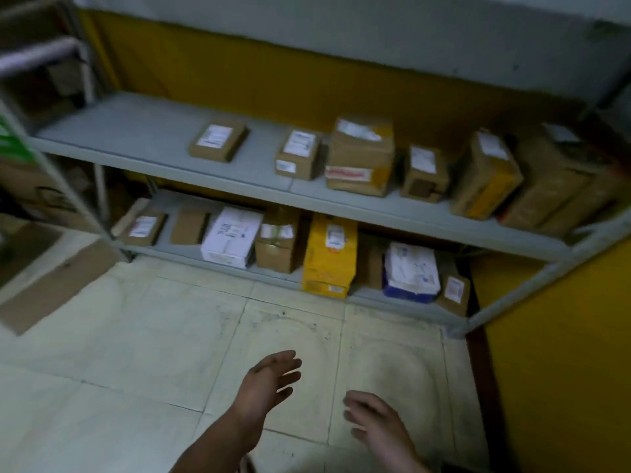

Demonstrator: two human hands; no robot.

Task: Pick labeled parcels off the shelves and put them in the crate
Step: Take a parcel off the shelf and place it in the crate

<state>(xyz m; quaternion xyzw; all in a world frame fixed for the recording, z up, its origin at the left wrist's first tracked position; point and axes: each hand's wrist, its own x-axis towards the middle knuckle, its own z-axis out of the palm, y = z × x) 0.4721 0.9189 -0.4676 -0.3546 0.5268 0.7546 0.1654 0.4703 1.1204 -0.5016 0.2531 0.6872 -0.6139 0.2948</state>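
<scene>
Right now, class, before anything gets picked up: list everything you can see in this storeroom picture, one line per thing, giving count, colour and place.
shelf unit: one, grey, two tiers, against the wall
upper-shelf parcels: six, brown cardboard with white labels, spread from the middle to the right end
lower-shelf parcels: about eight, mostly brown, two white, one yellow, in a row along the tier
flat cardboard: one, brown, on the floor at left
floor: pale tiles, in front of the shelves
wall: yellow below, grey above, behind the shelves
crate: none in view
left hand: one, open, empty, above the floor
right hand: one, open, empty, beside it
</scene>
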